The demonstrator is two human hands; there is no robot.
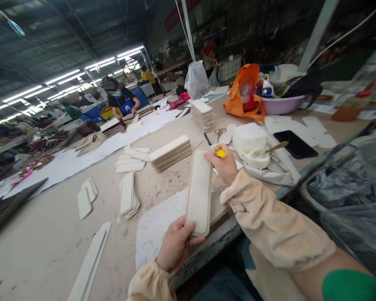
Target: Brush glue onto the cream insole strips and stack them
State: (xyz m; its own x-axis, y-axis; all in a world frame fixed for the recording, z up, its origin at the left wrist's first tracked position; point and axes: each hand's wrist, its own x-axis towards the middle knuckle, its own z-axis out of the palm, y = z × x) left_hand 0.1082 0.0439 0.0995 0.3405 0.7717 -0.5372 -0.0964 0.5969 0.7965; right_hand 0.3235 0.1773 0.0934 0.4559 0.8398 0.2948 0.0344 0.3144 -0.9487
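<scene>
My left hand (177,242) is closed on the near end of a long cream panel (199,194) with rounded corners, thumb on top and fingers underneath. At the panel's far right corner, my right hand (224,165) touches the edge with its fingertips. A small yellow object (220,153) shows between the right hand's fingers; its kind is not clear. The panel is tilted above the table edge and a white sheet (156,228). Just beyond lies a neat stack of similar panels (171,152). A tub of white paste (257,156) stands right of my right hand.
Smaller cream pieces (129,194) and long strips (90,261) lie on the table at left. A pen (207,139), scissors (219,133), a phone (296,144), an orange bag (242,94) and a purple basin (280,104) lie beyond. A co-worker (122,100) stands across the table.
</scene>
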